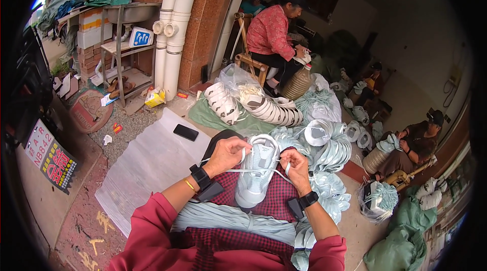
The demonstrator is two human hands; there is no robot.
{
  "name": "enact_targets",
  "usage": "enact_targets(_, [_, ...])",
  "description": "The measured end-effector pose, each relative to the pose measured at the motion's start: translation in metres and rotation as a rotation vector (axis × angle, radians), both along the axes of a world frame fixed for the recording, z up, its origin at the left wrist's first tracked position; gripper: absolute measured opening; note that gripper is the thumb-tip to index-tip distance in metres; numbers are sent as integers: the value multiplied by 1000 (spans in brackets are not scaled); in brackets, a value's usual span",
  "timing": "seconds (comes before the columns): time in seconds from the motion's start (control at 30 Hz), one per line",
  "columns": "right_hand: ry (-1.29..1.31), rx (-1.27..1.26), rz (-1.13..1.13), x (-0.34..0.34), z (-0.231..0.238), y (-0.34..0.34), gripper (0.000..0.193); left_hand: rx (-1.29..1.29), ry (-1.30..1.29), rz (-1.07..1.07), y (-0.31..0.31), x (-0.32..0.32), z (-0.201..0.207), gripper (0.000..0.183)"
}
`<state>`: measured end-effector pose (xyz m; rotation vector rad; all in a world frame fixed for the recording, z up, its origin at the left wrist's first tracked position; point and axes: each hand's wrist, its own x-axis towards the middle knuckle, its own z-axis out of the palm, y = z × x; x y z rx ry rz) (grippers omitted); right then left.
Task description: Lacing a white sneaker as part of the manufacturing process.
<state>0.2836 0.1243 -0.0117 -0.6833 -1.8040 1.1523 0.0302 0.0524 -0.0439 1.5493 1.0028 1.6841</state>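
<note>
A white and pale grey sneaker upper (249, 196) rests on the red-and-black checked cloth (223, 190) over my lap, its toe towards me. My left hand (227, 155) is at the left of its opening, with fingertips pinched on a pale shoelace (242, 155). On the other side, my right hand (297, 168) grips the lace between thumb and fingers. A stretch of lace runs across the upper between both hands. Below the toe, a thick bundle of pale blue laces (228, 221) lies across my lap.
A black phone (185, 132) lies on a white sheet (137, 169) at my left. Stacked white uppers (271, 111) sit ahead on green cloth. Pale blue uppers (329, 152) pile up at my right. People work on similar pieces nearby, one on a bamboo chair (252, 65).
</note>
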Motion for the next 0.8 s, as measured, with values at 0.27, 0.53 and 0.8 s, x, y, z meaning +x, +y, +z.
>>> enact_targets(0.27, [16, 18, -3, 2, -5, -6, 16, -31, -37, -11, -5, 1, -4, 11])
enact_targets(0.53, [-35, 53, -30, 1, -7, -13, 11, -11, -76, 13, 3, 2, -9, 8])
enact_targets(0.8, [-75, 47, 79, -2, -4, -36, 16, -14, -89, -23, 4, -2, -1, 9])
